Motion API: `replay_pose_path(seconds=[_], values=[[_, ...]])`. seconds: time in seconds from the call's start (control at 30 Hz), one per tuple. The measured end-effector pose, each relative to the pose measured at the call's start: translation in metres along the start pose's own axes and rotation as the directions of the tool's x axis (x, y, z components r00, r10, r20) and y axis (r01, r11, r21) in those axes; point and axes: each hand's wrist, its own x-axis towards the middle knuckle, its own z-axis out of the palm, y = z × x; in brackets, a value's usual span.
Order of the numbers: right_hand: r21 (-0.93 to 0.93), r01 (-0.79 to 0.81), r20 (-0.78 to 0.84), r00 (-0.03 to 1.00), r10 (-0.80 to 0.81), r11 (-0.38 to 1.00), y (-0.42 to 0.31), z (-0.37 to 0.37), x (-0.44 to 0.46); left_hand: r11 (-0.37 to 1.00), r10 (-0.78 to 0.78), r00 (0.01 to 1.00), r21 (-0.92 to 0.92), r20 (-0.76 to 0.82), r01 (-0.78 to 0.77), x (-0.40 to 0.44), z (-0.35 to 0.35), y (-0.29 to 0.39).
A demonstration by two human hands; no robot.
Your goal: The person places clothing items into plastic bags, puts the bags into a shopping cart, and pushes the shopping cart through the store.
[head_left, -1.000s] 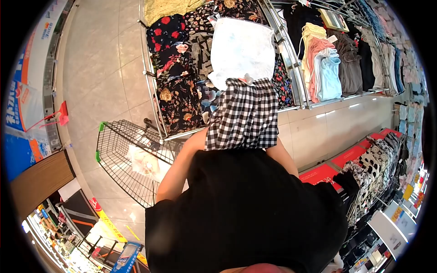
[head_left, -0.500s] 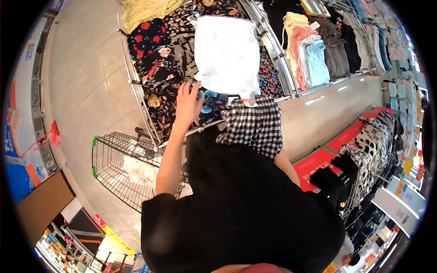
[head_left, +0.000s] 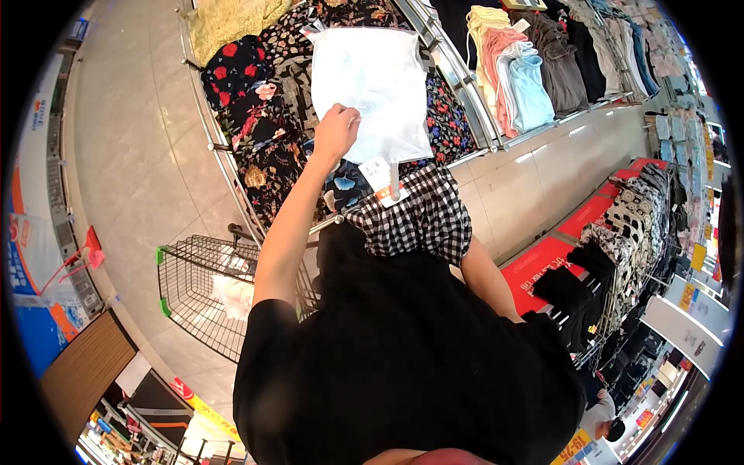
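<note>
My left hand is at the lower left part of a white plastic bag, its fingers curled together on the plastic. The bag lies over folded floral clothes on a metal-framed display. Just below the bag, a black-and-white checked garment hangs in front of my body, with a white and orange tag at its top. My right forearm reaches in behind this garment, and the cloth hides my right hand.
A wire shopping cart with green corners stands at the left and holds a pale package. Folded pastel clothes lie on the neighbouring display. Hanging clothes line a red-based rack at the right. A person is at the lower right.
My left hand left the checked garment, crossed the floral clothes and is now on the white bag. The garment hangs bunched toward my right side, and its tag now shows.
</note>
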Motion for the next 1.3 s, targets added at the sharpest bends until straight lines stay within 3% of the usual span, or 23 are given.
replay_pose_path(seconds=[0.03, 0.1, 0.27, 0.43, 0.7, 0.93, 1.1, 1.2, 1.3], values=[[-0.004, -0.002, 0.000, 1.000, 0.002, 1.000, 0.001, 0.000, 0.000, 1.000, 0.000, 1.000, 0.000, 0.000, 0.000, 0.000, -0.008, 0.007], [-0.014, -0.001, 0.008, 1.000, 0.001, 1.000, 0.002, 0.003, 0.001, 0.980, -0.159, 0.986, -0.115, 0.048, 0.163, -0.001, -0.024, 0.016], [-0.062, 0.008, 0.032, 0.999, -0.006, 0.998, 0.003, 0.011, 0.011, 0.974, -0.185, 0.982, -0.127, 0.031, 0.187, -0.022, -0.054, 0.035], [-0.104, 0.025, 0.039, 0.999, -0.021, 0.994, 0.002, 0.018, 0.016, 0.931, -0.254, 0.966, -0.280, -0.038, 0.234, -0.056, -0.069, 0.045], [-0.195, 0.074, 0.062, 0.996, -0.063, 0.978, 0.003, 0.030, 0.023, 0.936, -0.189, 0.973, -0.325, -0.130, 0.138, -0.061, -0.076, 0.082], [-0.334, 0.176, 0.085, 0.984, -0.156, 0.926, 0.005, 0.039, 0.035, 0.932, -0.081, 0.996, -0.357, -0.025, 0.067, -0.066, -0.085, 0.104], [-0.442, 0.246, 0.104, 0.969, -0.223, 0.862, 0.006, 0.039, 0.045, 0.949, -0.061, 0.998, -0.309, 0.024, 0.065, -0.090, -0.106, 0.105], [-0.510, 0.284, 0.115, 0.958, -0.263, 0.812, 0.003, 0.037, 0.049, 0.994, 0.025, 0.996, -0.102, -0.085, -0.033, -0.108, -0.113, 0.093], [-0.576, 0.320, 0.114, 0.943, -0.313, 0.752, -0.001, 0.029, 0.055, 0.998, 0.060, 0.993, -0.006, -0.097, -0.061, -0.121, -0.112, 0.083]])
